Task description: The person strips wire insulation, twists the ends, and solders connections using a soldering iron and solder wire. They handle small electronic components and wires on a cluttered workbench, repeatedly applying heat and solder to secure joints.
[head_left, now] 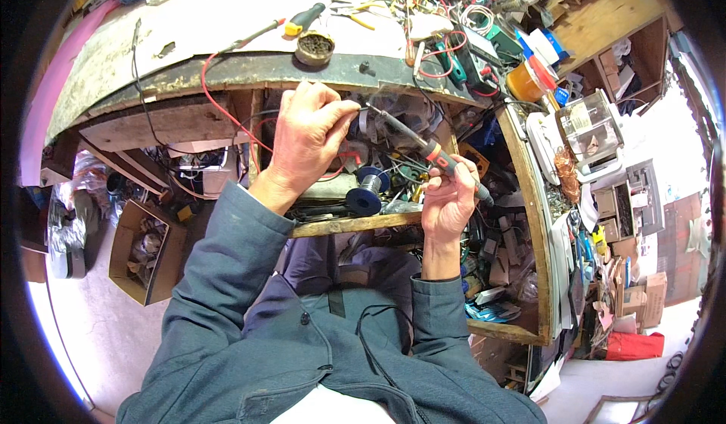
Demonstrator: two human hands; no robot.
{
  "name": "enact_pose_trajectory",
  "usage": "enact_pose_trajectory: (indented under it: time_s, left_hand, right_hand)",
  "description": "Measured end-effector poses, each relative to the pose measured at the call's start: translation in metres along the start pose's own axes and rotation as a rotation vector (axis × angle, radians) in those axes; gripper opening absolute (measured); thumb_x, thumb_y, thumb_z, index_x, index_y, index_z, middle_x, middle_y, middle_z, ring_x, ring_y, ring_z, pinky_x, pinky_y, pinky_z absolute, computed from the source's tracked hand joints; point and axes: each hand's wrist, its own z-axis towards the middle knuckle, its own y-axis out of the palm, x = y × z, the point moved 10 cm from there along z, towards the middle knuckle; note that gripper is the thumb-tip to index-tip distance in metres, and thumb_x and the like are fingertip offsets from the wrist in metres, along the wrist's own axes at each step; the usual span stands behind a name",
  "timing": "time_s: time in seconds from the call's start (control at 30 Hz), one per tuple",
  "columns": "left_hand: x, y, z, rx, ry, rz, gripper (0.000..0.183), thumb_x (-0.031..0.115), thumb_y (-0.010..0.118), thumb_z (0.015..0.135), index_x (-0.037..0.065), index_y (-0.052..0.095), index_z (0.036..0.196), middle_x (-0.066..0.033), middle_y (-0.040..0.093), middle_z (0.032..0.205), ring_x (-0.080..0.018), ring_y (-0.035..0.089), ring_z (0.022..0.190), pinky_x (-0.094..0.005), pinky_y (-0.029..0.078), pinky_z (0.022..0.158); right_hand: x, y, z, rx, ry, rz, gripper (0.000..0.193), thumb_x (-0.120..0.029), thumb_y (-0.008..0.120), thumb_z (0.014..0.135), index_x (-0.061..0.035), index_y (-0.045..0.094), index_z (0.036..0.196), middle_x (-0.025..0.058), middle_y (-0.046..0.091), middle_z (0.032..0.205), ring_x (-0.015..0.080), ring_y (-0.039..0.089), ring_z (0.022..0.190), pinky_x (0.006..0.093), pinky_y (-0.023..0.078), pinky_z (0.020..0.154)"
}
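A workbench point(219, 27) with a pale, worn top spans the upper view, and below its edge, in front of the person, an open wooden drawer point(535, 257) is crowded with cables and parts. A cardboard box point(144, 291) stands on the floor to the left. Right of the drawer, a clear container point(590, 125) bears a printed label, its lettering too small to make out. The soldering iron point(439, 155), grey with orange accents, is held above the drawer; its long axis runs diagonally, the butt to the person's right and nearer the body, the tip pointing leftward and away from the body, toward the left hand. The right hand point(448, 201) grasps its handle between thumb and fingers. The left hand point(310, 125) is curled, thumb and forefinger pinched together just beside the tip; whether anything sits between them cannot be told. A spool point(368, 191) of silvery wire with dark blue flanges lies in the drawer, between the forearms. On the bench edge beyond the left hand stands a small round tin point(314, 49) of dark material.
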Motion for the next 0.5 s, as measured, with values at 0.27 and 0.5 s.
enact_pose_trajectory:
  time_s: [0.27, 0.5]
  left_hand:
    - [0.002, -0.001, 0.001, -0.006, 0.008, -0.004, 0.016, 0.009, 0.077, 0.082, 0.011, 0.075, 0.098, -0.0038, 0.063, 0.09, -0.0237, 0.059, 0.088, -0.0377, 0.041, 0.08]
    - [0.001, 0.001, -0.001, -0.039, -0.004, -0.015, 0.02, 0.006, 0.076, 0.083, 0.009, 0.076, 0.102, -0.0063, 0.063, 0.093, -0.0255, 0.059, 0.09, -0.0383, 0.043, 0.082]
  right_hand:
    - [0.003, -0.006, 0.0, 0.121, 0.04, 0.118, 0.027, -0.019, 0.061, 0.1, 0.0003, 0.054, 0.116, 0.017, 0.069, 0.086, 0.0207, 0.069, 0.062, 0.0336, 0.06, 0.054]
    - [0.005, -0.007, 0.0, 0.097, 0.07, 0.132, 0.025, -0.019, 0.06, 0.1, 0.0002, 0.055, 0.116, 0.0158, 0.069, 0.087, 0.0198, 0.07, 0.064, 0.0325, 0.06, 0.053]
